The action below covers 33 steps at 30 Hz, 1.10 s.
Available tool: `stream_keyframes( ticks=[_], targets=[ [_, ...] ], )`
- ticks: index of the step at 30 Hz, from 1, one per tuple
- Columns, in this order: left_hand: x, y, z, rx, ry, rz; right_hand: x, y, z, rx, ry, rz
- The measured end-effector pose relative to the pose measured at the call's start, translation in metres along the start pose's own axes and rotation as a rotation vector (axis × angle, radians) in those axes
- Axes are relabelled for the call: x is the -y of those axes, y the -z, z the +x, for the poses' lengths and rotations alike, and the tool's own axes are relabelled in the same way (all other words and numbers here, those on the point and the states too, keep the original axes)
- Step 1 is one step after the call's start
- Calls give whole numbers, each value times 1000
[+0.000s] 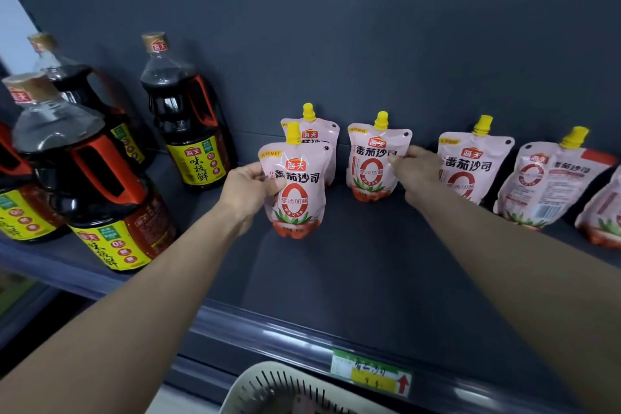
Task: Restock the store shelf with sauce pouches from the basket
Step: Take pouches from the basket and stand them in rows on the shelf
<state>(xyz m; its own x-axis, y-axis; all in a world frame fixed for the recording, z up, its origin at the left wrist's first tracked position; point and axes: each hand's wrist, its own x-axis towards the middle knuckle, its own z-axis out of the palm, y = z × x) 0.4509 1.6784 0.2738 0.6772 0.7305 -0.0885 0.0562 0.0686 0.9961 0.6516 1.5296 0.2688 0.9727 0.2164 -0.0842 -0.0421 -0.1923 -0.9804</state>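
Pouch [295, 188] upright in left grip [247, 190]

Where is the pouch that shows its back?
In the head view, the back-facing pouch leans against the shelf's back wall at the right, just right of the right hand.

The pouch [295, 188] in the left hand [247, 190] is pale pink, with a yellow cap and red ring; left of it, dark bottles [188, 118] wear yellow labels.
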Motion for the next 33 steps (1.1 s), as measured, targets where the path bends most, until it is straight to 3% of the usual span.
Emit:
stream_keyframes(
  ticks=[20,29,33],
  targets=[
    [12,-4,21,32,28,3,3,-6,3,-96,34,-21],
    [10,-6,34,87,43,39,-9,-6,-15,-226,96,-256],
    [9,-6,37,109,43,61,-5,0,-36,-166,159,-299]
  ],
)
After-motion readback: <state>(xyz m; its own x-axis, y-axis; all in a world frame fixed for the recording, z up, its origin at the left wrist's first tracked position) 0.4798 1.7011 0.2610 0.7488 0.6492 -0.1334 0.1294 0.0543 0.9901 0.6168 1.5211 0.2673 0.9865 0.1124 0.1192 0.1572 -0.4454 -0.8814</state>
